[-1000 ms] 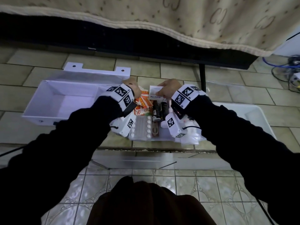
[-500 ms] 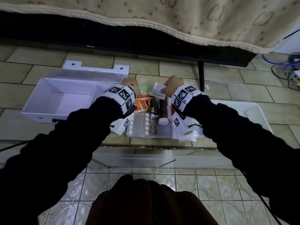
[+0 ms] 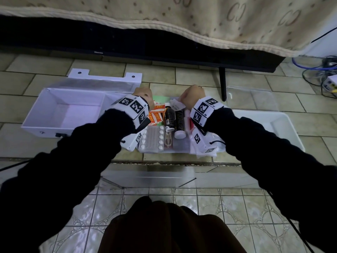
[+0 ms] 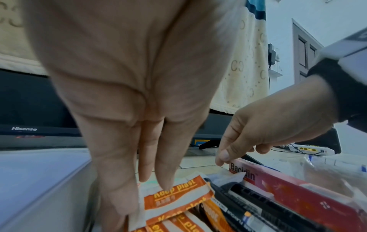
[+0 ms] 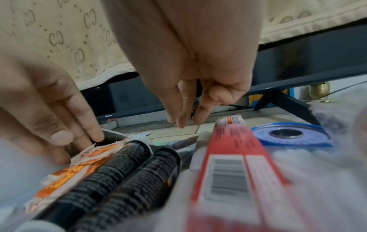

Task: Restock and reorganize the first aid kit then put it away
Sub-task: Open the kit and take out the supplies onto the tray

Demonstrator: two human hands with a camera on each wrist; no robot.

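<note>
The white first aid box [image 3: 63,110] lies open on the tiled floor at the left. Beside it sits a heap of supplies: orange plaster strips [image 3: 156,115] [image 4: 178,193], two black tubes with white caps [image 3: 174,119] [image 5: 123,172], a pill blister pack [image 3: 152,139], a red Bacidin box [image 4: 288,188] [image 5: 232,157] and a white sachet [image 3: 176,105]. My left hand [image 3: 143,94] [image 4: 155,185] points straight fingers down onto the plaster strips. Over the far end of the red box, my right hand [image 3: 191,95] [image 5: 184,120] hangs with loose fingers that hold nothing I can see.
A white tray [image 3: 284,125] lies at the right, with a clear lid [image 3: 251,97] behind it. A blue tape roll [image 5: 288,135] sits past the red box. A television [image 3: 127,42] under a beige cloth [image 3: 200,19] stands at the back, its foot [image 3: 223,84] near my right hand. Cables [image 3: 319,70] lie far right.
Both hands have edged slightly further away over the far end of the supplies. The white sachet stays by my right thumb.
</note>
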